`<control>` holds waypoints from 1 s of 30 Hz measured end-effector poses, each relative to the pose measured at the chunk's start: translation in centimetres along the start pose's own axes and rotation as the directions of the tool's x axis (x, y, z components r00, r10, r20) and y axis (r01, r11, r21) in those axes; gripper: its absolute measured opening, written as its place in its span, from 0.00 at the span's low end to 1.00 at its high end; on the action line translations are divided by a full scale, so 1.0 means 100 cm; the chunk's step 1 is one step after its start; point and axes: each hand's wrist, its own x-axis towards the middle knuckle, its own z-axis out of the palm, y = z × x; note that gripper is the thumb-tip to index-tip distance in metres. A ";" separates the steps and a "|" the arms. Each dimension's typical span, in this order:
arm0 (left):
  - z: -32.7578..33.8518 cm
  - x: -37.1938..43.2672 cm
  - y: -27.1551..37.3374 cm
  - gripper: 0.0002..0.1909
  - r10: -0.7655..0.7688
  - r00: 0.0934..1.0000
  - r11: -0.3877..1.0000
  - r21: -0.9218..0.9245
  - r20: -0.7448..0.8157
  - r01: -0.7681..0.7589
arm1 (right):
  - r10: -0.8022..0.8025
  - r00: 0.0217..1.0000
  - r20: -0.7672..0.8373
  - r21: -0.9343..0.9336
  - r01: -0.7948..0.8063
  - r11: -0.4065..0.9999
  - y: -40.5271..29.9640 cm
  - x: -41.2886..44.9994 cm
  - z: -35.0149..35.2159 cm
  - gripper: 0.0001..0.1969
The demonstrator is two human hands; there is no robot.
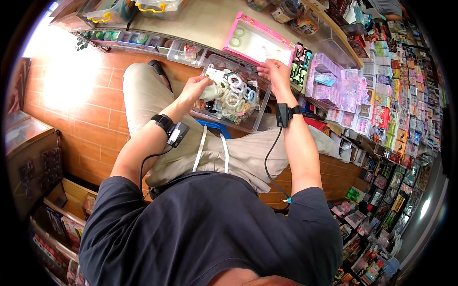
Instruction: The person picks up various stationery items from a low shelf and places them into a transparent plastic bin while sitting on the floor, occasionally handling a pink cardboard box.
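My left hand [196, 87] pinches a crumpled whitish piece [210, 92], plastic or cloth, at the left of a clear plastic bin [254, 123]. Beside it, a heap of spiral coil hair ties [233, 100], white, cream and pale blue, lies in the bin, seemingly in a clear bag over other small packed goods. My right hand [275, 73] is over the front edge of a shallow pink box [247, 21], fingers slightly apart and nothing visible in them. Two pale coil hair ties [235, 41] lie at the box's left end; a faint one [265, 49] shows beyond my right fingertips.
The box stands on a beige shelf [200, 25]. Right of it are green, pink and black small items [300, 66] and purple display boxes [323, 80]. A smaller clear bin [186, 53] sits left of the large one. Packed goods [390, 96] line the right side.
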 end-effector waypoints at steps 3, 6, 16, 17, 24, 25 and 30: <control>0.003 0.001 0.001 0.13 0.007 0.999 1.000 0.008 -0.051 -0.007 | -0.010 0.999 0.045 -0.199 0.018 0.980 0.024 -0.013 -0.004 0.09; 0.000 0.003 -0.004 0.13 0.013 0.999 1.000 0.024 -0.033 -0.012 | -0.103 0.985 0.139 -0.364 0.147 0.920 0.050 -0.029 0.004 0.08; 0.001 0.000 0.002 0.15 -0.039 0.998 0.999 0.032 0.052 0.037 | -0.428 0.781 0.456 -0.641 0.621 0.450 0.076 -0.049 0.029 0.10; 0.004 -0.002 0.005 0.16 -0.015 0.998 1.000 0.019 0.069 0.013 | -0.457 0.787 0.415 -0.599 0.614 0.514 0.075 -0.049 0.029 0.09; 0.015 -0.004 0.001 0.22 0.246 0.961 0.968 -0.094 0.127 -0.235 | -0.128 0.934 0.334 -0.058 0.156 0.986 0.054 -0.083 0.056 0.07; 0.010 -0.001 -0.005 0.22 0.246 0.961 0.967 -0.093 0.125 -0.236 | -0.054 0.931 0.362 -0.040 0.073 0.997 0.052 -0.086 0.061 0.06; 0.018 -0.020 0.016 0.19 0.143 0.957 0.925 0.311 0.253 -0.220 | -0.236 0.880 0.412 -0.309 0.379 0.872 0.073 -0.077 0.058 0.06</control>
